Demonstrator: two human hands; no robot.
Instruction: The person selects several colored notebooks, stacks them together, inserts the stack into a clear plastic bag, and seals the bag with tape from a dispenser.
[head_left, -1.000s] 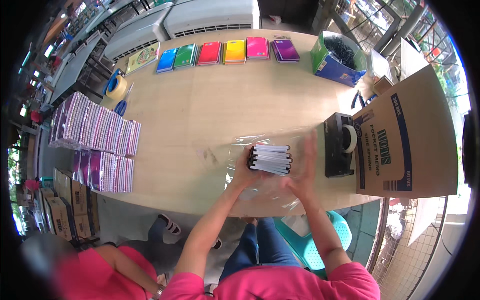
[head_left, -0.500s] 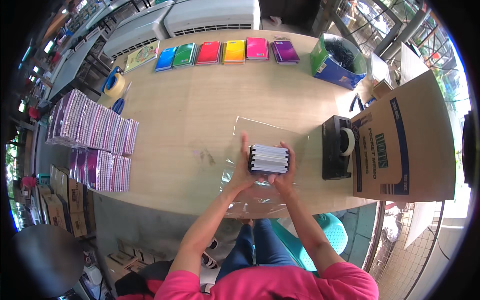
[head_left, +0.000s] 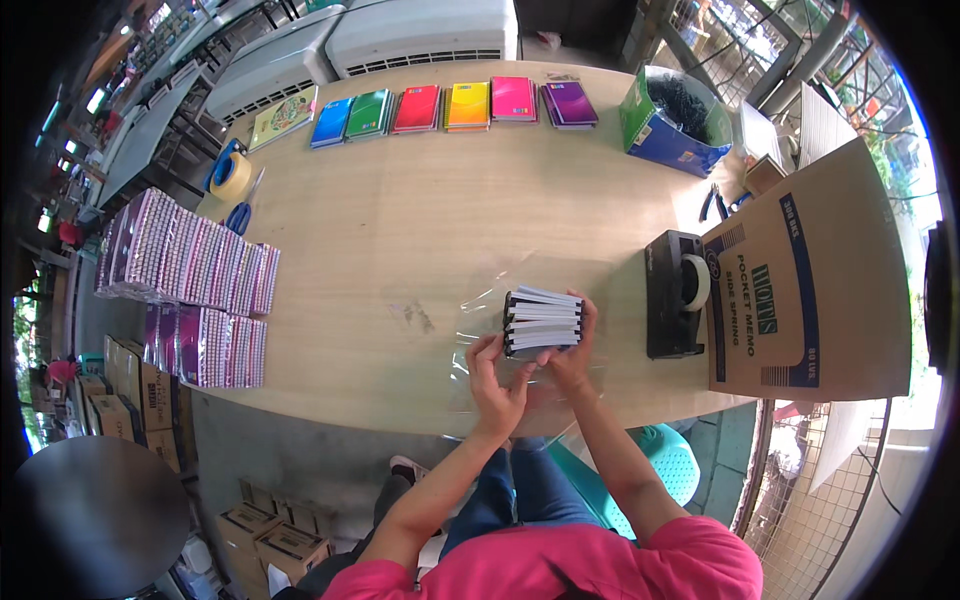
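Note:
A block of small notebooks [head_left: 543, 325] stands with white page edges up and dark bindings at the ends. My right hand [head_left: 574, 352] holds it, fingers along the right side and thumb at the near edge. Just left and nearer to me, my left hand [head_left: 495, 388] is off the block. Its fingers are partly curled, with the thumb apart from them. A clear plastic sheet [head_left: 520, 272] lies under the block and reaches beneath my hands. Whether the left fingertips touch the film is hard to see.
A black tape dispenser [head_left: 672, 300] and a large cardboard box [head_left: 805, 285] stand right. Wrapped purple notebooks [head_left: 190, 250] are stacked left. Coloured notebooks [head_left: 416, 107] line the far edge, near a blue-green box [head_left: 675, 140]. Scissors [head_left: 238, 217] and a tape roll [head_left: 232, 180] lie far left.
My left hand has let go of the block's left side and moved nearer to me, its fingers curling. My right hand keeps its hold. The block's far pages have tilted slightly apart.

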